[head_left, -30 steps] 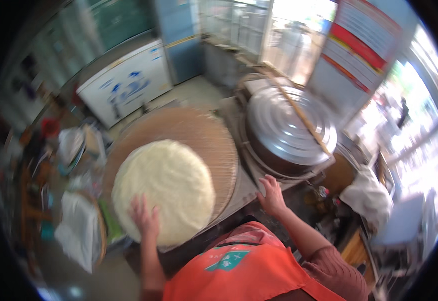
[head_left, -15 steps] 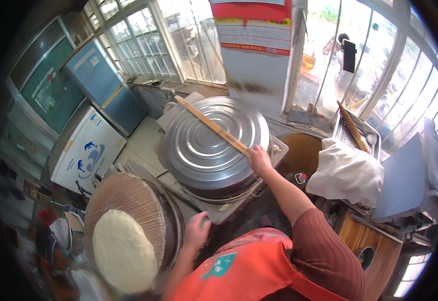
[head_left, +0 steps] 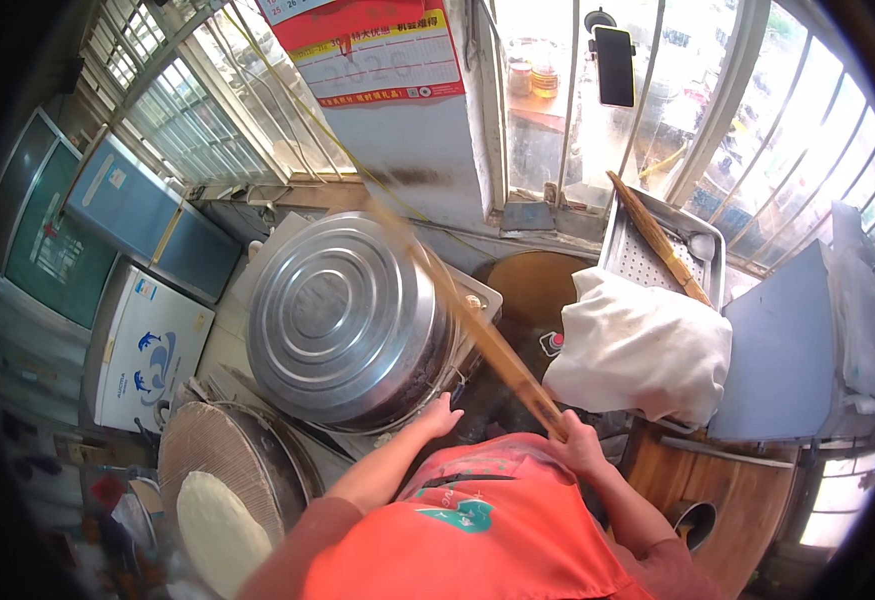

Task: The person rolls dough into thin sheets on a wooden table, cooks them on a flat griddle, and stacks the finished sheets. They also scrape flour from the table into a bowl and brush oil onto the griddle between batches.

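My right hand grips the near end of a long flat wooden stick. The stick slants up and away past the right side of a large round metal lid, its far part smeared by motion. The lid, ringed with ridges, sits on a wide pot on the stove. My left hand is near the front right edge of that pot, fingers loosely apart and holding nothing. Lower left, a pale round flat dough lies on a round ribbed straw-coloured mat, partly cut off by the picture's dark rim.
A white cloth covers something on the right, beside a perforated metal tray with another wooden stick and a spoon. Behind them is a barred window with a phone. A white chest freezer and a blue fridge stand left.
My right hand has drawn the stick off the lid, back toward my body and to the right. My left hand has moved right and up toward the pot. The view has shifted right.
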### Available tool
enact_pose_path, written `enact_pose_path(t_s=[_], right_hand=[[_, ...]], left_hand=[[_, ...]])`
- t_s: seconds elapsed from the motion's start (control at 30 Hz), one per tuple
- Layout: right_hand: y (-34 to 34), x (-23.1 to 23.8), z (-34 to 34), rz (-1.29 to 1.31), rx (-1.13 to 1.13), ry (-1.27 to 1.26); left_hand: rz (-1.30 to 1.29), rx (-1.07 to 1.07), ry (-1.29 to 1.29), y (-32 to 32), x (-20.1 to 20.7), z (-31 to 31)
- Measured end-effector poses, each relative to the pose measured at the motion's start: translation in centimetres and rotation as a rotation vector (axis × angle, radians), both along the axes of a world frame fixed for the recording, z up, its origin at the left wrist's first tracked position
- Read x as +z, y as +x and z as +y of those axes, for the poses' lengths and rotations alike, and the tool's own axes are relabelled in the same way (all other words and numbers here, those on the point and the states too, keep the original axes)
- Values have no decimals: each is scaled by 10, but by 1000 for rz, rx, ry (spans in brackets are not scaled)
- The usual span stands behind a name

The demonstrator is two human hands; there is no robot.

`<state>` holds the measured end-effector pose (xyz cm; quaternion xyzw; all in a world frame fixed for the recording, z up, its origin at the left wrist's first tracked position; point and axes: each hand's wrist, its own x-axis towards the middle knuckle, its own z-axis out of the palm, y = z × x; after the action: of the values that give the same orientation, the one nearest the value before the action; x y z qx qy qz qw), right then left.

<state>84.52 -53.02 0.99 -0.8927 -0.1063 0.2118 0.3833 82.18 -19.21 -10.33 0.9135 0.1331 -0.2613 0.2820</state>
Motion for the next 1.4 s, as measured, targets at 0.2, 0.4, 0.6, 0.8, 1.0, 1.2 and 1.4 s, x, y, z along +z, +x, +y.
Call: enact_pose_path(t_s=[0.2,0.4,0.6,0.8,1.0,1.2,1.4], right_hand=[[23,29,-52,-132,-219,14],[62,71,-54,-35,29,-289],[97,137,-48,95,243,-527],[112,138,-48,133,358,-545],[91,-12,65,73,385,-372],[108,-89,233,-91,368,-229],[129,-6,287,100,544,-46]], left_hand=[[-60,105,-80,7,201,36],[-1004,200,338,29,421,127],[-1196,252,1240,87,500,265],[-1337,267,1246,115,546,343],[-1374,276,315,62,312,252],[-448,772,343,-257,-17,32],[562,1372,320,-586,-21,-170]])
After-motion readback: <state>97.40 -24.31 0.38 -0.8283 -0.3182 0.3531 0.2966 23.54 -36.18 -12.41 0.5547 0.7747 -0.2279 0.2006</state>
